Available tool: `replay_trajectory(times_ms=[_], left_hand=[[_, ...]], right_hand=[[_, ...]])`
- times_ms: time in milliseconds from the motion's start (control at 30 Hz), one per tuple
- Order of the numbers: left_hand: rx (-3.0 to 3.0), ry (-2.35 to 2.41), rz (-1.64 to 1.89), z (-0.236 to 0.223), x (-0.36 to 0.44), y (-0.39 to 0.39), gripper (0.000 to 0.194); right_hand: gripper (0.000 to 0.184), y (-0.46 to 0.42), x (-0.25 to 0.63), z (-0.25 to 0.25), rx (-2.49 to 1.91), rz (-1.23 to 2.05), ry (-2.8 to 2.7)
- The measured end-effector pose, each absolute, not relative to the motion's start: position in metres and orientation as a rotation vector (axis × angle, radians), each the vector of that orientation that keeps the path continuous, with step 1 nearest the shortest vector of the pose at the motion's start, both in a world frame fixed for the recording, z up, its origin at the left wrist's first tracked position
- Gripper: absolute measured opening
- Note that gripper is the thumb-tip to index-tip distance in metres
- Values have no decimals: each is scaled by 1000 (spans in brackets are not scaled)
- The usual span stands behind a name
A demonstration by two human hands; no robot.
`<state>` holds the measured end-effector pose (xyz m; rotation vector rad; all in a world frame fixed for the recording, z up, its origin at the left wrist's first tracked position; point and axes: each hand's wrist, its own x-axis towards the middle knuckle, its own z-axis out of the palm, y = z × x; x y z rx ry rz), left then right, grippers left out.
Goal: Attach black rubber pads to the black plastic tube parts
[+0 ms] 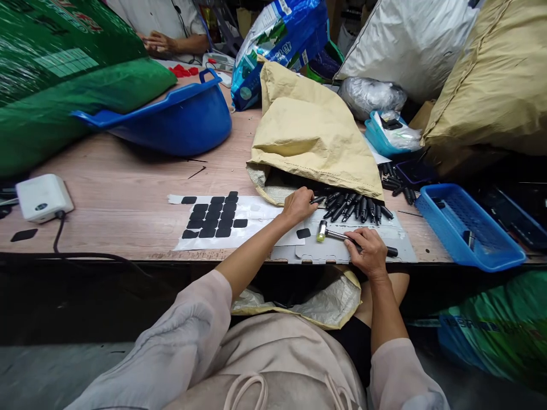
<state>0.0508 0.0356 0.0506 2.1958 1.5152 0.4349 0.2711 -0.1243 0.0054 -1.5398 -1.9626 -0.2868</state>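
My right hand (368, 250) is closed around the handle of a small hammer (322, 231), which lies nearly level over a grey board (401, 233). The hammer has a metal head with a yellowish face. At the mouth of a beige woven sack (311, 131), my left hand (299, 205) has its fingers pinched on a black pen-shaped part (317, 200). Several similar black parts (359, 206) spill from the sack beside it. Black rounded patches (211, 216) sit in rows on a white sheet (252, 239) left of my hands, and a single patch (303, 233) lies near the hammer head.
A blue basin (171, 122) stands back left and a blue basket (465, 228) at the right. A white box (44, 198) with a black cable is far left. Large sacks crowd the back. An open sack (325, 299) sits at my lap. Another person's hands (160, 42) show behind.
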Motion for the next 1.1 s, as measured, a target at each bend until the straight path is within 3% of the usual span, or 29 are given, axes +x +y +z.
replay_trajectory(times_ms=[300, 700, 1100], left_hand=[[2054, 1155, 686, 23, -11, 3, 17], [2033, 1079, 812, 9, -10, 4, 12], [2042, 1066, 798, 9, -11, 4, 11]], right_hand=[[19, -120, 278, 5, -1522, -288, -2029], [31, -126, 214, 32, -1563, -16, -1788], [39, -123, 195, 23, -1589, -135, -1845]])
